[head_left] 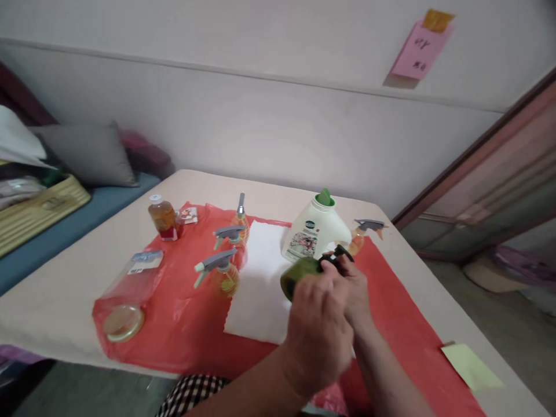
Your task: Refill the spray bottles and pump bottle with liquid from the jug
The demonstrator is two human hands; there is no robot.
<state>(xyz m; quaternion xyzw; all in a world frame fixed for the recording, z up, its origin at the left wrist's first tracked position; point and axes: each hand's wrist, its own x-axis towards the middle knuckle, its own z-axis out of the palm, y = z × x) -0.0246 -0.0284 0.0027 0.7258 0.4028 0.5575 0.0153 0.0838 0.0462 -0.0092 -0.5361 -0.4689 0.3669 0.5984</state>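
Observation:
In the head view a dark green bottle [299,277] with a black pump top [337,255] lies tilted on its side in the air above a white sheet [256,295]. My left hand [319,324] is wrapped round the bottle, its fingers curled. Close behind it, my right hand [357,286] is closed at the black pump top; my left hand partly hides this grip. Just beyond stands a white detergent jug [306,229] with a green spout [325,198]. Left of the sheet are spray bottles with grey trigger heads [221,259].
Red plastic [182,324] covers much of the table [56,289]. At left stand an amber bottle [163,219] and a clear plastic package [136,278] beside a round lid [123,323]. Another spray bottle [358,236] is behind the jug. A yellow-green note [471,366] lies at right.

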